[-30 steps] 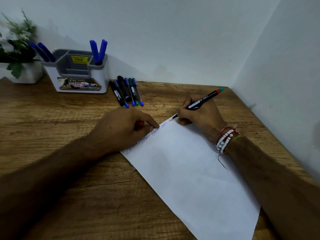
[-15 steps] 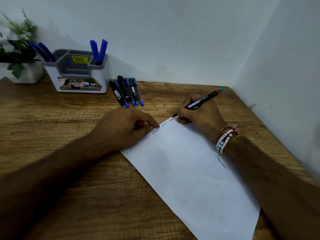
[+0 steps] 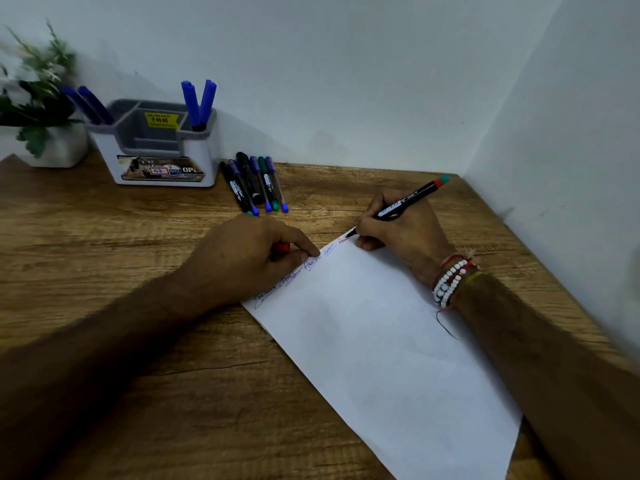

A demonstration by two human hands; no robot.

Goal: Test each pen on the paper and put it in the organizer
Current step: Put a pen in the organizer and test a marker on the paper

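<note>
Red-ended black pen [image 3: 405,205], pinched by right hand [image 3: 403,233], should press softly; left hand [image 3: 242,261], clutching red cap [image 3: 283,247], steadies white paper [image 3: 381,341].

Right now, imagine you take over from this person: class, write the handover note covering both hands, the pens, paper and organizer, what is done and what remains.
Right hand holds a black pen, tip on the paper, writing in red.
Left hand grips a red cap, likely this pen's, and rests on the paper's edge.
Done: four blue pens stand in the organizer; scribbles line the paper's top edge.
Left: cap this pen, store it, then test the loose pens beside the organizer.
</note>
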